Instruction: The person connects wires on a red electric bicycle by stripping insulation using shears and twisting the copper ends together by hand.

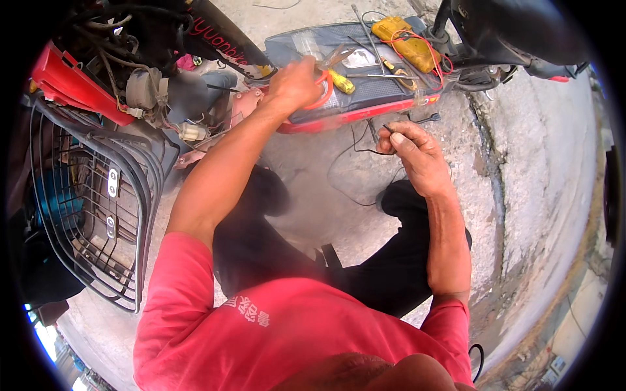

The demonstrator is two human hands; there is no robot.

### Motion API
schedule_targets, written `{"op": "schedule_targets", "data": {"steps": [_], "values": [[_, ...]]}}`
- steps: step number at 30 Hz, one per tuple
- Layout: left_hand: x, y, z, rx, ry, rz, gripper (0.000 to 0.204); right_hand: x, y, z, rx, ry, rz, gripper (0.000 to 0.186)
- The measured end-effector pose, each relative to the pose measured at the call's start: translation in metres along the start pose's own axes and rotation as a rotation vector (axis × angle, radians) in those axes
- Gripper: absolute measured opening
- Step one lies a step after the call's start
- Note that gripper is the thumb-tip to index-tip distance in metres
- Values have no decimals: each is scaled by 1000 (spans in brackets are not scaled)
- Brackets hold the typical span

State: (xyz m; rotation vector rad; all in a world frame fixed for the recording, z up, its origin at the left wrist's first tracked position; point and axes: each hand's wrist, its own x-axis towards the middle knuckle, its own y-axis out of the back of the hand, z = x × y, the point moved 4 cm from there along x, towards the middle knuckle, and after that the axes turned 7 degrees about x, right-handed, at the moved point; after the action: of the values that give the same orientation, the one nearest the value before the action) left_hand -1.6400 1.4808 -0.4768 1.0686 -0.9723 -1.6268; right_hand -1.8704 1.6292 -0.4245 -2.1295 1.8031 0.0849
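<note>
My left hand [295,83] is over the grey footboard [293,49] of a scooter, its fingers closed around red-handled scissors [321,98]. The blades point away to the right, and the hand partly hides the handles. Beside the scissors lies a yellow-handled screwdriver [341,82]. Lower and to the right, my right hand [417,155] pinches a thin black wire [373,152] between thumb and fingers, off the footboard's red edge. The wire loops down toward the ground.
A yellow multimeter [405,44] with red leads and several metal tools lie on the footboard. Exposed wiring and a white connector [192,132] hang at the scooter's opened front. A black wire basket [98,202] stands at left. A crack [489,163] runs along the concrete at right.
</note>
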Motion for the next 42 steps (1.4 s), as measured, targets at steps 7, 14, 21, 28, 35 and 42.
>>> {"op": "schedule_targets", "data": {"steps": [7,14,21,28,35,42], "values": [[13,-17,-2,81,-46,181,45,0,-10,-5,15,68,-42,18],[6,-9,-1,104,-129,176,41,1,-17,-12,-85,129,-63,18],[-11,-4,-9,68,-226,344,40,1,-25,-17,-201,198,-66,17],[-47,28,13,-491,-307,79,29,3,-24,-15,-373,293,3,18],[-112,44,50,-992,-354,-375,20,-2,-39,-24,-617,373,-18,19],[-115,35,48,-1090,-300,-460,17,-5,-46,-26,-690,432,-33,16]]}}
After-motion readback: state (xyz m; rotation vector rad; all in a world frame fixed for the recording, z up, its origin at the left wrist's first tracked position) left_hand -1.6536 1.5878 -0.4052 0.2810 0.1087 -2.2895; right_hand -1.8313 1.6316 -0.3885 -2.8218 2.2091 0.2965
